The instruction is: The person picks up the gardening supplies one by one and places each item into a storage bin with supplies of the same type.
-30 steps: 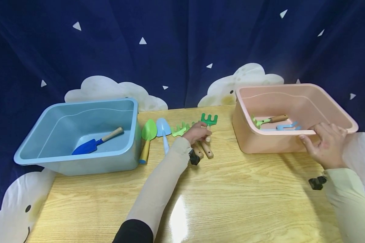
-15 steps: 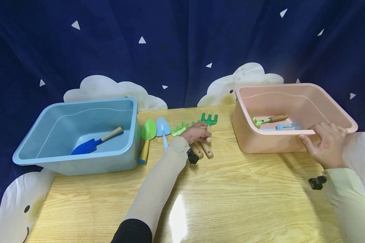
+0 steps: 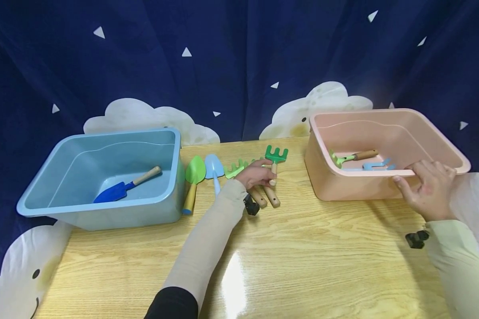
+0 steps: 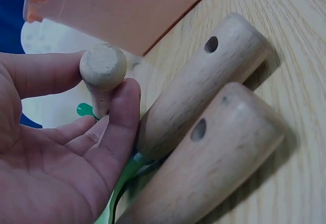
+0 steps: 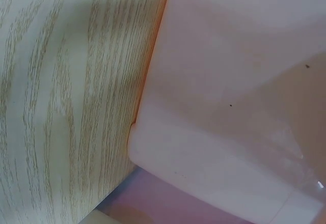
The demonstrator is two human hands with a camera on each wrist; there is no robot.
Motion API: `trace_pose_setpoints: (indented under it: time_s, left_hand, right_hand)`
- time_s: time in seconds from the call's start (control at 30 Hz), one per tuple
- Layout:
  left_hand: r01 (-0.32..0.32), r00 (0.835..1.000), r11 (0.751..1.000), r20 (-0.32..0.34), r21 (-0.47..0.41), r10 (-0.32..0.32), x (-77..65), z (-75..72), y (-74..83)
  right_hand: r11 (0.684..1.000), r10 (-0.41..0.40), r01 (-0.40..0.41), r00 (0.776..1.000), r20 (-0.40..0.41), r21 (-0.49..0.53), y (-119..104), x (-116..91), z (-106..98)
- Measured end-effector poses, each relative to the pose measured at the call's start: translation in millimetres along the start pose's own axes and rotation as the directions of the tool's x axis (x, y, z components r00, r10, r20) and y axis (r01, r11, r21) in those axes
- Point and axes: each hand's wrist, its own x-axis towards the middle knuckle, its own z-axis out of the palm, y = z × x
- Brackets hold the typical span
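My left hand (image 3: 256, 174) pinches the wooden handle of a dark green toy rake (image 3: 276, 155) between thumb and fingers. In the left wrist view the round end of that handle (image 4: 103, 67) sits between the fingertips. Just beside it, two wooden handles (image 4: 204, 76) with holes lie on the table; a light green rake head (image 3: 235, 170) shows left of the hand, and part of these tools is hidden under it. My right hand (image 3: 431, 190) grips the front rim of the pink bin (image 3: 343, 188), thumb outside. The right wrist view shows only bin wall and table.
A green trowel (image 3: 195, 170) and a light blue trowel (image 3: 214, 167) lie beside the blue bin (image 3: 131, 217), which holds a dark blue trowel (image 3: 115, 192). Inside the pink bin are a light green rake (image 3: 345, 158) and a light blue fork (image 3: 377, 165).
The dark green rake, held in the left hand, has shifted slightly away from the person and to the right. The right hand stays on the pink bin's rim.
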Motion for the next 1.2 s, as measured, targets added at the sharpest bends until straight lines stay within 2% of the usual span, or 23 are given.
trace_pose_setpoints:
  time_s: [0.3, 0.5, 0.73, 1.0, 1.2]
  left_hand:
    - [-0.047, 0.999, 0.997, 0.024, -0.057, 0.048, -5.3, -4.2, 2.2]
    - [-0.105, 0.994, 0.993, 0.037, -0.057, 0.107, -12.2, -3.9, 11.2]
    - [-0.167, 0.984, 0.985, 0.058, -0.04, 0.169, -22.2, -3.4, 29.2]
    - [-0.198, 0.98, 0.98, 0.037, 0.009, 0.197, -30.1, -6.4, 52.8]
    - [-0.227, 0.974, 0.974, 0.024, 0.021, 0.227, -39.4, -7.1, 77.4]
  right_hand:
    - [1.0, -0.004, 0.004, 1.0, -0.003, -0.008, 0, 0, 1]
    - [1.0, -0.007, 0.007, 1.0, -0.006, -0.009, 1, 0, 1]
    - [1.0, -0.019, 0.019, 1.0, -0.023, -0.008, 2, 0, 2]
    - [1.0, -0.01, 0.01, 1.0, -0.005, -0.013, 1, -1, 0]
    - [1.0, -0.013, 0.013, 1.0, -0.005, -0.004, 1, -1, 1]
